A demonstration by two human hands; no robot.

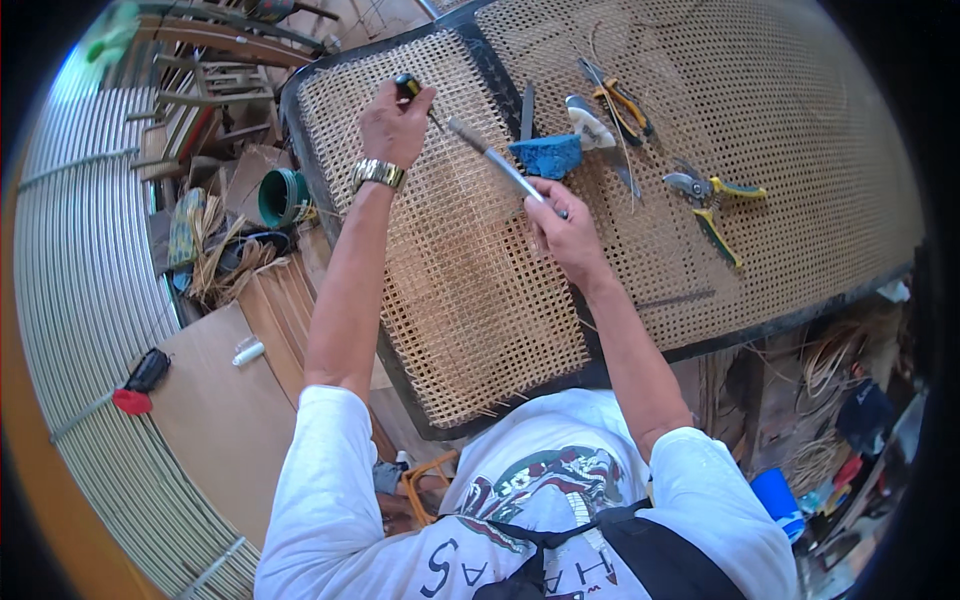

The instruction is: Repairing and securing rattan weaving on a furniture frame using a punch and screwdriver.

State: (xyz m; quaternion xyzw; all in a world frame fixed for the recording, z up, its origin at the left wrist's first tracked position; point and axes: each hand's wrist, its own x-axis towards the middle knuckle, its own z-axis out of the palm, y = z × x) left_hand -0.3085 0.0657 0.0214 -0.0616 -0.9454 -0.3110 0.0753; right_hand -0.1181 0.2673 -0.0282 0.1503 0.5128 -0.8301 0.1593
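Note:
My left hand (393, 125), a metal-band watch on its wrist, is closed round the black and yellow handle of a screwdriver (409, 86). Its thin shaft points down toward the woven cane webbing (470, 290) on the left part of a black frame (400, 400). In my right hand (567, 230) is a silver metal rod (510, 172), slanting up and left with its darker end close to the screwdriver's tip. A blue block (548, 155) sits on the frame's middle bar, just beyond my right hand.
On the right cane panel (800, 130) lie yellow-handled pruning shears (705, 200), orange and black pliers (622, 105) and a white-handled blade (592, 122). A green bucket (284, 197) and stacked chairs (215, 95) stand left. A blue container (777, 503) is at lower right.

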